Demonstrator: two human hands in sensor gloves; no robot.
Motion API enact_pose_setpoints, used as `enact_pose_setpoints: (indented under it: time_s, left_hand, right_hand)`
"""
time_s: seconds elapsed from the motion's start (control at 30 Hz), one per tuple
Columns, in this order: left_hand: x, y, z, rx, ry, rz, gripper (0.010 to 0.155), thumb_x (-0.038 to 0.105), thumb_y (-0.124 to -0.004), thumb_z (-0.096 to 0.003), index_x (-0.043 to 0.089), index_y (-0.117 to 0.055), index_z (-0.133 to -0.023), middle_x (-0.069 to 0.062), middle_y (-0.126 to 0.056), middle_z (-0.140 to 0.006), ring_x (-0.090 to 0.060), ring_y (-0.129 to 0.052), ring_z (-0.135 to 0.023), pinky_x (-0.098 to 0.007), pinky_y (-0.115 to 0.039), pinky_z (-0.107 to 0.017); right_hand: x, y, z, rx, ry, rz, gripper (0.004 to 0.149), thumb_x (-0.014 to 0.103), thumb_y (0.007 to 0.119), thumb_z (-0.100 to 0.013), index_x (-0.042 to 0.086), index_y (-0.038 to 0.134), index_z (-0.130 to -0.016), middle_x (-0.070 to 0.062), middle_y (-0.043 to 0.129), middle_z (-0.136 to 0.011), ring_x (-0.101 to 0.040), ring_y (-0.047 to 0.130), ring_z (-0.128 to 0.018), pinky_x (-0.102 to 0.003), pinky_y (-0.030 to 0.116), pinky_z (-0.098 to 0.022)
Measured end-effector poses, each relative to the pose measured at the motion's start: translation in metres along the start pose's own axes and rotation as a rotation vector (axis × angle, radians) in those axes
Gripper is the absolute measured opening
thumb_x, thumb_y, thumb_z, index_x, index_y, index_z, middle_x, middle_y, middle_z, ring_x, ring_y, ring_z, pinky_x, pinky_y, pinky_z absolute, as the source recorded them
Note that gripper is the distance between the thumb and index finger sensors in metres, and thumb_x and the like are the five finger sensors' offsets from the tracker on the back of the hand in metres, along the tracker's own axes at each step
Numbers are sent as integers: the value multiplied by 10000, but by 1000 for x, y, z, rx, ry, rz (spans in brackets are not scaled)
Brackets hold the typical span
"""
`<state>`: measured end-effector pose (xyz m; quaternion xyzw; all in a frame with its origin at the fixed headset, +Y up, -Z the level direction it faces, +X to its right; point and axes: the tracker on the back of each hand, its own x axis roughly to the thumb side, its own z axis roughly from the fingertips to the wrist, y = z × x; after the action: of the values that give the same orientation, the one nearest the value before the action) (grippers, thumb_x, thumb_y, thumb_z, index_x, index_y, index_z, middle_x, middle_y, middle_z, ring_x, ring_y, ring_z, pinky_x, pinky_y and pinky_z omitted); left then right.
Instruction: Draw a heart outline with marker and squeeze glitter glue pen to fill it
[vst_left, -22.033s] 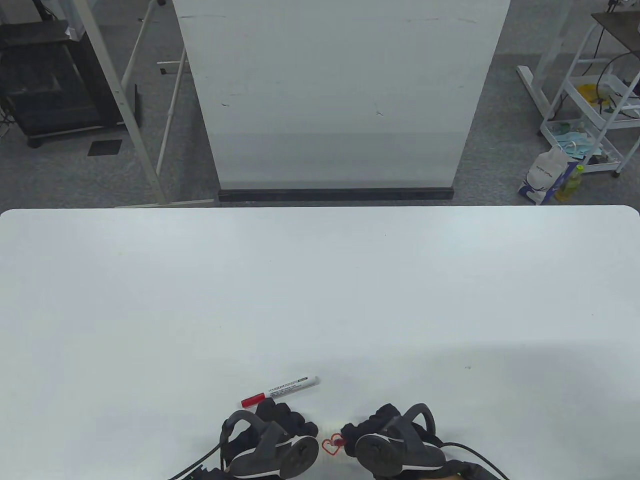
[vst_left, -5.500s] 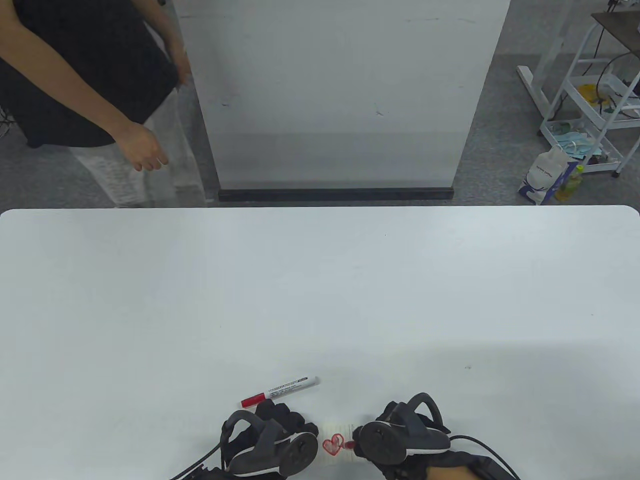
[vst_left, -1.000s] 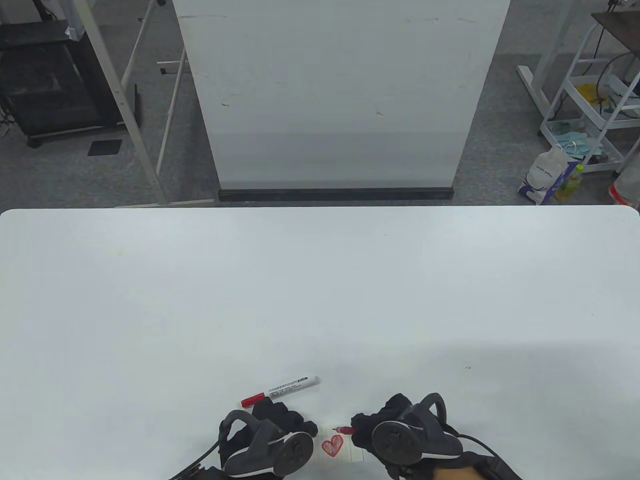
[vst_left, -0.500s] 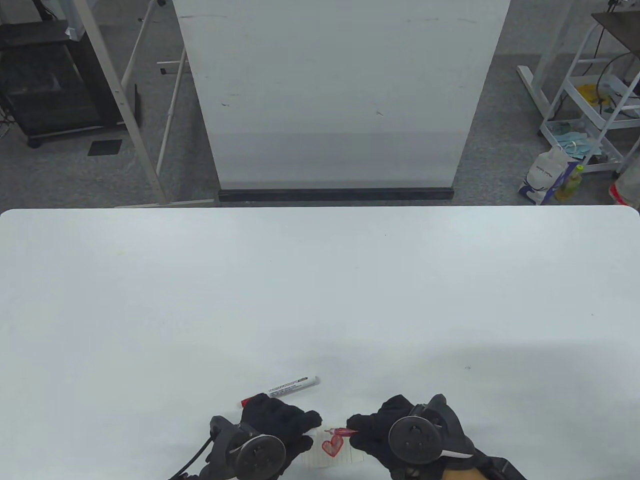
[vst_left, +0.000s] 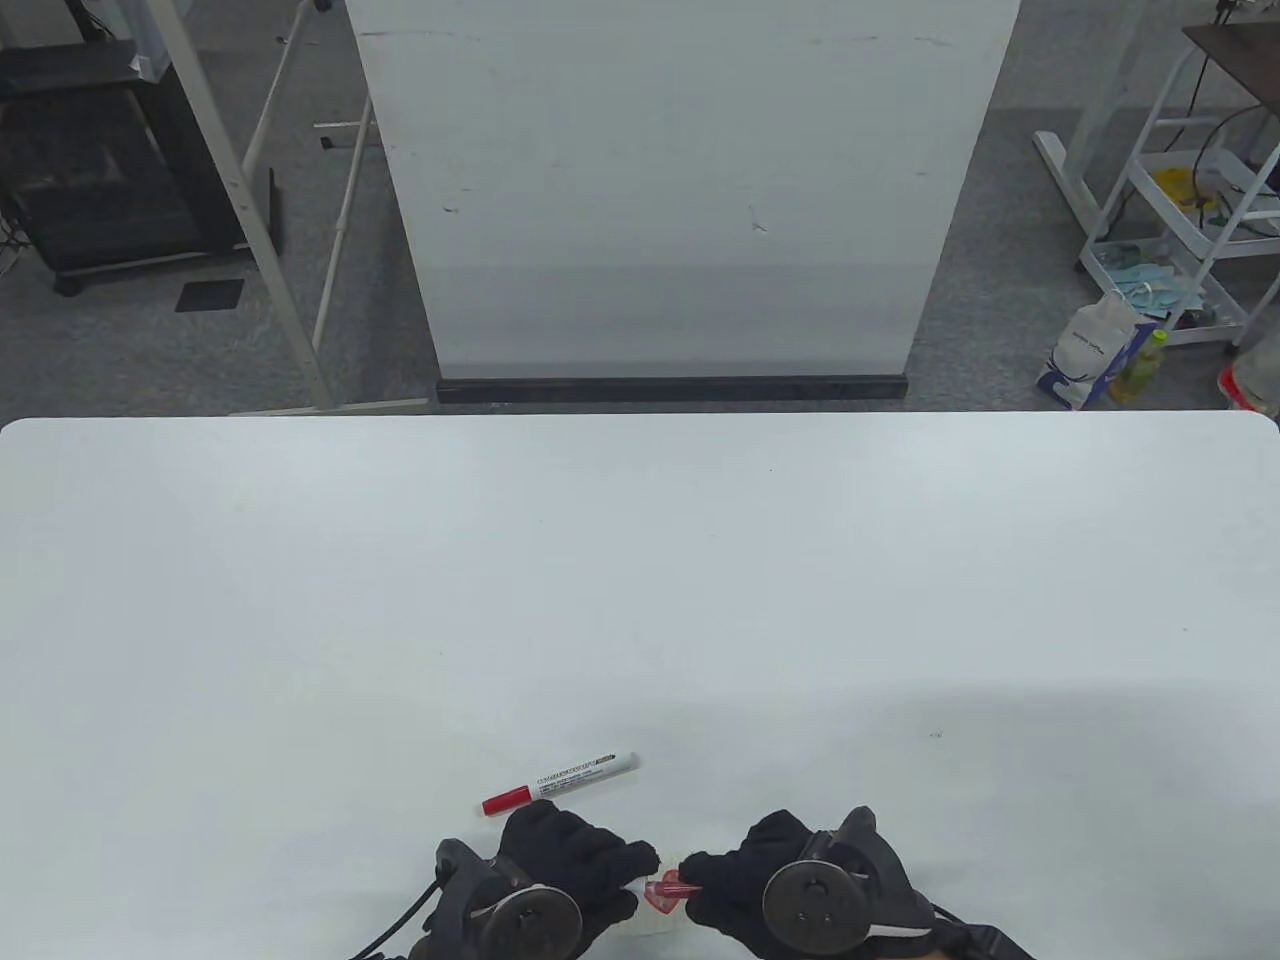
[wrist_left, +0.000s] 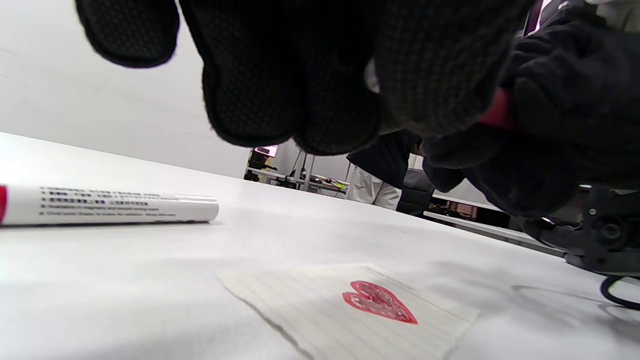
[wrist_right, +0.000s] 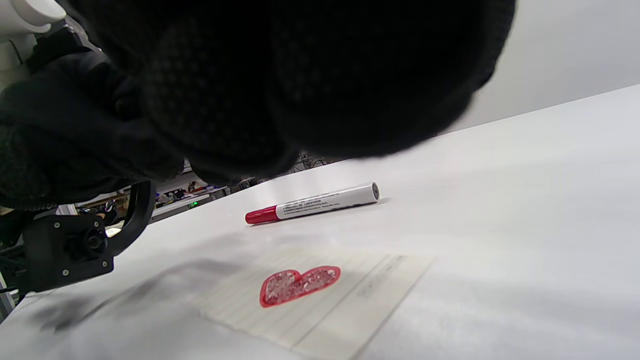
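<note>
Table view: glitter glue pen (vst_left: 672, 884) pinched between left hand (vst_left: 572, 868) and right hand (vst_left: 745, 873) above filled heart (wrist_right: 299, 284), probably for capping; marker (vst_left: 560, 783) parked beside paper (wrist_right: 320, 300).

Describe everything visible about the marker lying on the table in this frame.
The marker is a slim white cylinder with a red cap at one end, fine printed text along its barrel and a flat dark-centred butt. It lies flat and capped on the white table, just beyond the lined paper. Neither hand touches it.
</note>
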<state>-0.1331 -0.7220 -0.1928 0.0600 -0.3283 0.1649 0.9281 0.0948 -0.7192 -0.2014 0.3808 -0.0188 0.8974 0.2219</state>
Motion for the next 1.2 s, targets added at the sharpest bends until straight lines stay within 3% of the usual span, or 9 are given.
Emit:
enact_pose_setpoints:
  time_s: [0.2, 0.37, 0.5, 0.77, 1.03, 1.2]
  left_hand:
    - [-2, -2, -2, -5, -27, 112, 440, 402, -849, -434, 317, -862, -866, 37, -978, -804, -261, -960, -717, -652, -649, -662]
    - [4, -4, 0, 1, -37, 70, 440, 406, -835, -442, 307, -860, -870, 22, -989, -786, -260, -974, -686, -645, -662, -655]
    - [4, -3, 0, 32, -53, 31, 448, 429, -781, -458, 322, -828, -890, 38, -1039, -682, -241, -1013, -596, -625, -691, -641]
    - [0, 0, 3, 98, -38, 156, 454, 413, -680, -494, 259, -818, -899, 13, -1025, -708, -264, -999, -616, -630, -689, -637]
    - [-1, 5, 7, 183, 0, 155, 420, 400, -824, -450, 316, -854, -861, 53, -1042, -737, -243, -1016, -653, -611, -707, -634]
    - [-5, 6, 7, 201, 34, 183, 480, 404, -914, -405, 377, -811, -872, 109, -1002, -783, -229, -991, -695, -600, -713, -636]
  right_hand:
    - [0, -1, -1, 0, 0, -34, 487, 457, 746, -387, 151, 931, -718, 28, 1056, -335, -151, 1025, -136, -439, 836, -468]
    - [2, 1, 1, 0, -9, -13, 487, 455, 746, -388, 143, 933, -712, 28, 1056, -327, -151, 1024, -129, -437, 839, -464]
    - [0, -1, 0, -9, 4, -24, 491, 458, 746, -389, 140, 934, -712, 27, 1057, -325, -151, 1022, -125, -435, 840, -461]
    - [0, -4, 1, -30, 30, -70, 489, 460, 742, -389, 144, 934, -710, 31, 1056, -323, -146, 1022, -122, -432, 842, -459]
    - [-5, -1, 0, -24, 55, -105, 489, 457, 741, -390, 140, 935, -707, 30, 1055, -318, -147, 1022, -118, -432, 843, -457]
    - [-6, 0, -2, -18, 63, -127, 490, 458, 739, -391, 141, 933, -710, 29, 1055, -320, -148, 1021, -120, -434, 841, -458]
